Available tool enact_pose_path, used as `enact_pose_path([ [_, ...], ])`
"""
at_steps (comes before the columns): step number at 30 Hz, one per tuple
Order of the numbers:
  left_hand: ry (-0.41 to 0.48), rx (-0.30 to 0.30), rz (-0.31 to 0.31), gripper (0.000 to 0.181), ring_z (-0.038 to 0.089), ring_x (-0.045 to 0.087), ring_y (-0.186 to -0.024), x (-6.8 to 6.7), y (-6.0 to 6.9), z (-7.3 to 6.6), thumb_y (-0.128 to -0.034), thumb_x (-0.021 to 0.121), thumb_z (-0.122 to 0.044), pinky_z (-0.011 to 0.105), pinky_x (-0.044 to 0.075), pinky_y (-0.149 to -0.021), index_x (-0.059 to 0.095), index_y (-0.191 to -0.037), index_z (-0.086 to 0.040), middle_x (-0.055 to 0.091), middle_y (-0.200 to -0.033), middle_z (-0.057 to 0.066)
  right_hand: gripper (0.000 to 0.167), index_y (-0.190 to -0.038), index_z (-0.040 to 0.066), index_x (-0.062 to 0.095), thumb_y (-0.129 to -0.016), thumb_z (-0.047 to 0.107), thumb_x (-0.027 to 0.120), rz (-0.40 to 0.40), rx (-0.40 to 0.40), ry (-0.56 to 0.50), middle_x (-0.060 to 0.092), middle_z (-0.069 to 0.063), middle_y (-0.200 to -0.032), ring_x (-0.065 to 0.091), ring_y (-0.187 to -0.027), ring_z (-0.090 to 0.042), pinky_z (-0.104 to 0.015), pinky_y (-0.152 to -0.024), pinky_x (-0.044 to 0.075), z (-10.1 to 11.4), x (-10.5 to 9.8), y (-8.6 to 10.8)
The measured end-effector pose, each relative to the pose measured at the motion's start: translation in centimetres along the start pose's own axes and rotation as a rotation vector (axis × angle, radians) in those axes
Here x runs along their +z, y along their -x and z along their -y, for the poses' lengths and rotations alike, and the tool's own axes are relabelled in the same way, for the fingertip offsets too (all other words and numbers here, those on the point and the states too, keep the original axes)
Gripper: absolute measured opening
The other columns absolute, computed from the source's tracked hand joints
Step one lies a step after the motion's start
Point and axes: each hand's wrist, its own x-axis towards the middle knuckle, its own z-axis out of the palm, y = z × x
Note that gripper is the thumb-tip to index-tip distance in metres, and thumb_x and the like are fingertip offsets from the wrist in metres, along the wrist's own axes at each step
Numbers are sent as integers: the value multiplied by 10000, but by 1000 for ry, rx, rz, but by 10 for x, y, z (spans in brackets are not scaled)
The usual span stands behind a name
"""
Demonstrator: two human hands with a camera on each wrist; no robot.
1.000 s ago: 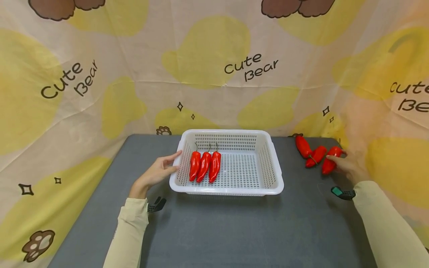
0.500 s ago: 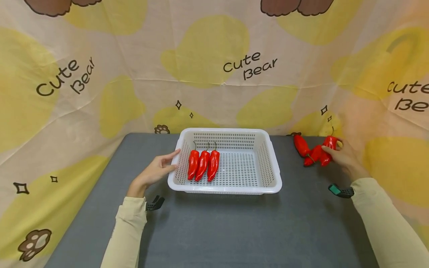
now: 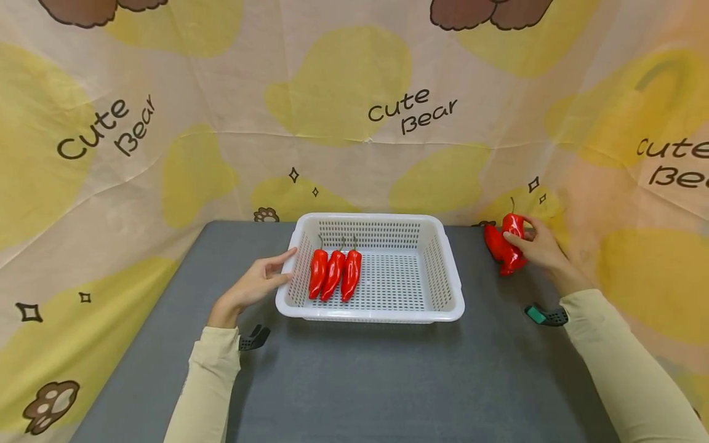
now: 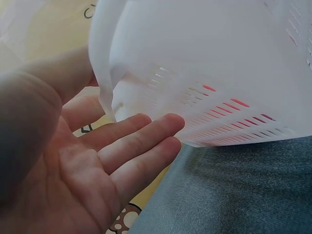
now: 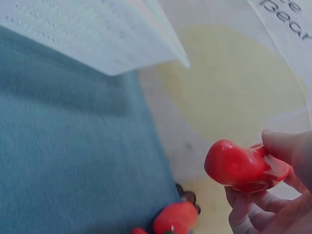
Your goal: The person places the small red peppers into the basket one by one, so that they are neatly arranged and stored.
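Note:
A white perforated plastic basket (image 3: 388, 317) stands on the grey table, with several red chili peppers in view. Three of them (image 3: 335, 275) lie side by side in its left part, stems away from me. My left hand (image 3: 260, 283) holds the basket's left rim between thumb and index finger. The other fingers extend loosely under the rim in the left wrist view. My right hand (image 3: 538, 243) pinches a red chili pepper (image 3: 513, 226), raised stem up, its thumb on the near side. More red chili peppers (image 3: 495, 243) lie just behind and below it, partly hidden.
The grey table (image 3: 376, 381) meets a patterned cloth backdrop (image 3: 332, 92) at its back edge and at both sides. The basket's right wall (image 3: 443, 271) stands between its inside and the right hand.
My right hand has picked up the rightmost chili pepper on the table, raised it and carried it left over the other loose ones. The left hand stays at the basket's rim.

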Motion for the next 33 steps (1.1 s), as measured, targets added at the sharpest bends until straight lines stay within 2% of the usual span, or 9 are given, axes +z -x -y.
enact_pose_path([
  [3,13,25,7,659,425,583,-1281,0,-1,1,-1000,605,-119,275,574,-930,305,-1585,-63,409,-1573,258,769,-1609,9,99,-1044,328,511,5,3,19,378,-435,-1463,600,-935,-79,-159,-709,533,8,5,1],
  [8,32,66,11,649,449,552,-1295,-2,-1,2,-996,586,-70,182,538,-894,296,-1573,-5,396,-1561,293,744,-1612,27,108,-1051,314,501,19,-13,19,396,-433,-1456,572,-1147,-400,-375,-830,608,20,17,1],
  [11,20,57,8,651,441,566,-1284,-2,-1,2,-997,590,-81,177,537,-890,297,-1575,-15,400,-1562,287,747,-1614,35,103,-1050,315,505,37,-22,1,399,-435,-1463,632,-1055,-317,-421,-811,615,26,21,2],
  [15,-3,35,5,661,415,583,-1286,-1,-1,1,-1000,604,-115,214,549,-922,299,-1582,-43,406,-1572,258,772,-1620,63,92,-1041,320,532,62,-22,-43,402,-417,-1480,641,-859,-108,-328,-680,601,34,28,2],
  [18,-4,22,0,666,401,597,-1276,0,-1,1,-998,615,-135,247,558,-938,309,-1584,-64,419,-1572,239,780,-1621,76,108,-1032,319,557,71,-20,-62,392,-388,-1506,610,-875,-68,-247,-681,576,41,34,2],
  [22,-2,22,3,666,389,611,-1259,0,-2,2,-998,615,-138,259,561,-936,307,-1585,-69,418,-1573,238,762,-1619,77,141,-1028,301,567,75,-32,-53,414,-368,-1497,597,-975,-144,-160,-731,540,49,42,0],
  [27,1,27,6,665,388,607,-1261,-1,-3,3,-999,615,-133,230,559,-921,307,-1584,-64,409,-1579,239,755,-1628,118,134,-1031,280,565,109,-51,-74,431,-337,-1498,587,-1129,-315,-151,-782,537,60,51,-2],
  [29,7,30,6,661,392,609,-1252,-1,-3,4,-997,614,-125,215,557,-908,312,-1582,-60,419,-1571,245,755,-1632,143,127,-1031,271,565,126,-61,-80,411,-322,-1525,555,-1214,-389,-208,-861,551,63,54,-3],
  [33,18,37,9,657,389,610,-1244,-1,-3,4,-996,608,-109,197,550,-891,311,-1579,-48,421,-1565,255,755,-1634,166,119,-1031,236,567,148,-84,-96,357,-305,-1566,479,-1335,-467,-482,-1047,518,71,61,-7],
])
